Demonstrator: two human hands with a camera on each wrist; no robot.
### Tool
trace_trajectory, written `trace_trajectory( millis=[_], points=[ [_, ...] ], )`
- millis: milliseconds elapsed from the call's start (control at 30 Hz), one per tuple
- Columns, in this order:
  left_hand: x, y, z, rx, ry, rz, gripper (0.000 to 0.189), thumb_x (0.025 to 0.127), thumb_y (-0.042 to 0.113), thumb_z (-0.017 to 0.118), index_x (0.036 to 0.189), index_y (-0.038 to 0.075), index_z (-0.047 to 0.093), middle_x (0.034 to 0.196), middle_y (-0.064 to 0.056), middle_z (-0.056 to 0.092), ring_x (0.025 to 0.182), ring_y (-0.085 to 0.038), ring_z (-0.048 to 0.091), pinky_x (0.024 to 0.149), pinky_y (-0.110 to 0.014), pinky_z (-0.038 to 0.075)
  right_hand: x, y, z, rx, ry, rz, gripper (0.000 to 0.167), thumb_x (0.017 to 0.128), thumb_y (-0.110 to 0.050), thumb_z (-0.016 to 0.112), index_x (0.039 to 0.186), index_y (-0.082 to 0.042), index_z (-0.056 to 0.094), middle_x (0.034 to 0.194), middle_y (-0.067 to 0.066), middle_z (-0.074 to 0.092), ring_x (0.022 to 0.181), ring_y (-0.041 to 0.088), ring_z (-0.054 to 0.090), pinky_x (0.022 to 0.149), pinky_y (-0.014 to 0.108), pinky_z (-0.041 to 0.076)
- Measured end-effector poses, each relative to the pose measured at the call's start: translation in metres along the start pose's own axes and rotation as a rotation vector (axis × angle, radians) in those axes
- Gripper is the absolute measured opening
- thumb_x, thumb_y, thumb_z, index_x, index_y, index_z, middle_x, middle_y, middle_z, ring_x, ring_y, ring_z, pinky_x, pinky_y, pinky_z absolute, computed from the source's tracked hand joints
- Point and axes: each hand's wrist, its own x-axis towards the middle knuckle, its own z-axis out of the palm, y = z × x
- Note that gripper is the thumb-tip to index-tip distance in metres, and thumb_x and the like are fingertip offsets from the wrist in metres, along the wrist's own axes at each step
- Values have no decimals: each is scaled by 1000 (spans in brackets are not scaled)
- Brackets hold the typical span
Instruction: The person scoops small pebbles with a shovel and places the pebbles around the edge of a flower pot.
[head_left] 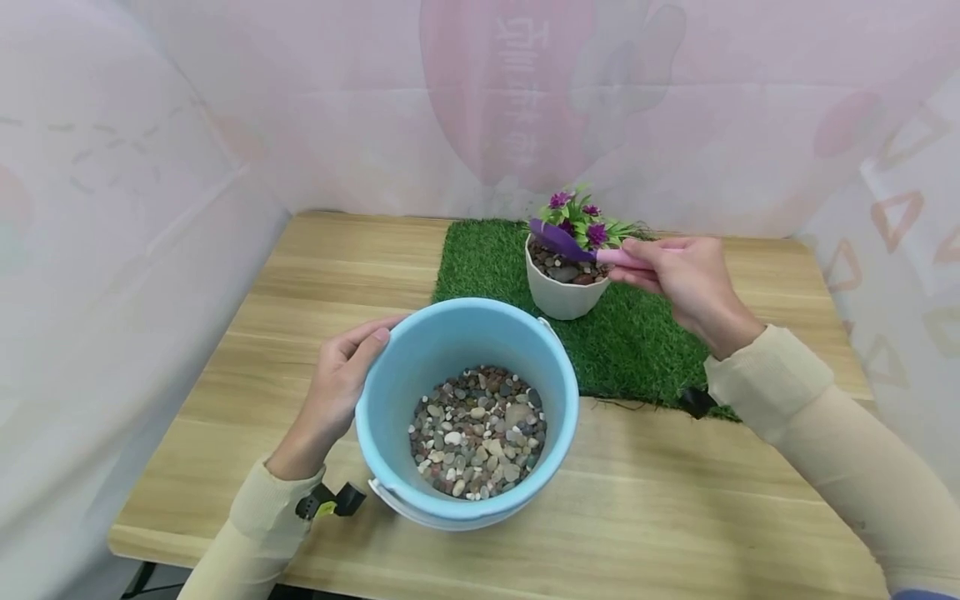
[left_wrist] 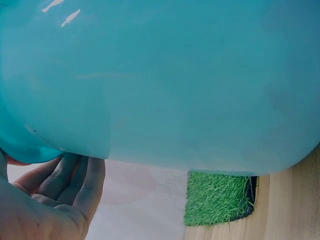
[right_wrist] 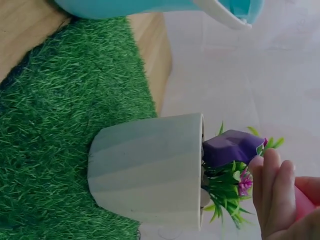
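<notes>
My right hand (head_left: 693,279) grips the pink handle of a small garden trowel (head_left: 558,240) with a purple blade. The blade is over a white flower pot (head_left: 564,292) with stones inside and a plant (head_left: 592,221) with purple flowers. In the right wrist view, the trowel blade (right_wrist: 232,147) is at the pot's mouth, among the leaves. My left hand (head_left: 341,379) holds the rim of a light blue bucket (head_left: 465,325) on its left side. Its fingers (left_wrist: 92,187) rest against the outside wall below the rim. Mixed pebbles (head_left: 480,433) cover the bucket's bottom.
Under the pot lies a green artificial grass mat (head_left: 630,350) on a wooden table (head_left: 675,483). The bucket's white handle (head_left: 405,504) hangs down at its near side. Pale printed cloth (head_left: 337,133) surrounds the table at the back and sides.
</notes>
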Motion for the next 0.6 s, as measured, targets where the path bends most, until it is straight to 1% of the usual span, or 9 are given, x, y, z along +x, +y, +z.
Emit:
trace_trajectory(
  millis=[100, 200, 333, 467, 600],
  points=[
    [0, 0, 0, 1, 2, 2, 41, 115, 25, 46, 139, 0, 66, 130, -8, 76, 104, -20, 79, 84, -38, 70, -1, 3, -5, 61, -14, 27, 50, 95, -15, 81, 136, 7, 63, 107, 14, 81, 88, 22, 82, 86, 26, 66],
    [0, 0, 0, 5, -2, -2, 41, 115, 26, 46, 139, 0, 66, 131, -12, 75, 104, -21, 79, 83, -39, 70, -2, 7, -10, 134, -34, 57, 50, 94, -14, 81, 136, 4, 64, 109, 14, 81, 92, 22, 82, 88, 25, 65],
    [0, 1, 0, 4, -13, -12, 41, 115, 26, 46, 139, 0, 66, 133, -15, 73, 104, -23, 79, 83, -41, 70, -3, 13, -17, 210, -62, 94, 36, 98, -11, 76, 131, 1, 70, 110, 15, 81, 92, 22, 82, 86, 23, 66],
    [0, 2, 0, 0, -8, -23, 41, 115, 26, 46, 139, 1, 67, 133, -12, 74, 104, -23, 79, 83, -42, 70, -4, 18, -20, 302, -85, 137, 25, 99, -9, 75, 122, -1, 76, 111, 17, 80, 90, 23, 82, 82, 20, 66],
    [-2, 3, 0, 0, 4, -33, 41, 114, 27, 46, 140, 1, 66, 132, -10, 75, 103, -21, 79, 82, -41, 70, -6, 21, -23, 357, -102, 166, 18, 100, -10, 73, 116, -2, 78, 113, 16, 79, 88, 23, 82, 78, 19, 66]
  ],
)
